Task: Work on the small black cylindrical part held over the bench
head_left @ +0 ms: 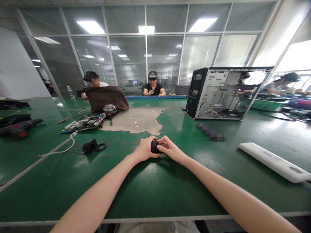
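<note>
A small black round part [154, 146], something like a lens or camera housing, is held just above the green table [150, 191]. My left hand [145, 149] is closed around its left side. From the right, my right hand [169, 149] pinches it with thumb and fingers. The exact kind of the part cannot be made out, since fingers cover much of it. To the left lie a black square bracket with a round opening [89, 147] and a black ring [101, 147].
An opened computer case [218, 94] stands at the back right. A white elongated device [274, 161] lies at right. Circuit boards [85, 123], a cable [70, 145] and a power drill [20, 127] are at left. People sit across the table, beside a brown cloth-covered object [104, 97].
</note>
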Demonstrator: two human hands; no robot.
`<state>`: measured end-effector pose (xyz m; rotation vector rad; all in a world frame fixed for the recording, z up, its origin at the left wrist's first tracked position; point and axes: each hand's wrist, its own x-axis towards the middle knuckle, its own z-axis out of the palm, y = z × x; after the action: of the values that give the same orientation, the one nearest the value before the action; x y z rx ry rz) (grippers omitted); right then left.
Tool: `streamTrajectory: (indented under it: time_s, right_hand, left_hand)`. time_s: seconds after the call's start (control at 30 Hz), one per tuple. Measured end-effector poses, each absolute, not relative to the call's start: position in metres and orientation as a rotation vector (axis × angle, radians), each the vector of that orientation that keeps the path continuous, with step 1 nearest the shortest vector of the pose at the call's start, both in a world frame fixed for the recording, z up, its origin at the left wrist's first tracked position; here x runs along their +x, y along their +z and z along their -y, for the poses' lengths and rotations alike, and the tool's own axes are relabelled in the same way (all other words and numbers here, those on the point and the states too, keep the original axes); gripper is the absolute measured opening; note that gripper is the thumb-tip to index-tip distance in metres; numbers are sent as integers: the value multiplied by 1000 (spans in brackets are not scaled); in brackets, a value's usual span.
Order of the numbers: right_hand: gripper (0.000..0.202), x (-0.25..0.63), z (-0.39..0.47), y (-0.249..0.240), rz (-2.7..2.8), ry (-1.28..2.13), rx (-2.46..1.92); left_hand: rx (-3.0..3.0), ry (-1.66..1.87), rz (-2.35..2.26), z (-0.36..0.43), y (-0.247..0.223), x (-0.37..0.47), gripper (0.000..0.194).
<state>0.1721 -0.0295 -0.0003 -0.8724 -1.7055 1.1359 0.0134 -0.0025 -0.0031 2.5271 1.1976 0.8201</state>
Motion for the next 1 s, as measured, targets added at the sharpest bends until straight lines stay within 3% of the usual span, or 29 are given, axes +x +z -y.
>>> streamTrajectory:
  time_s: [1.0]
  right_hand:
    - [31,177,29,-1,1741,1210,-820]
  left_hand:
    - [2511,801,-1205,4,-1,13,58]
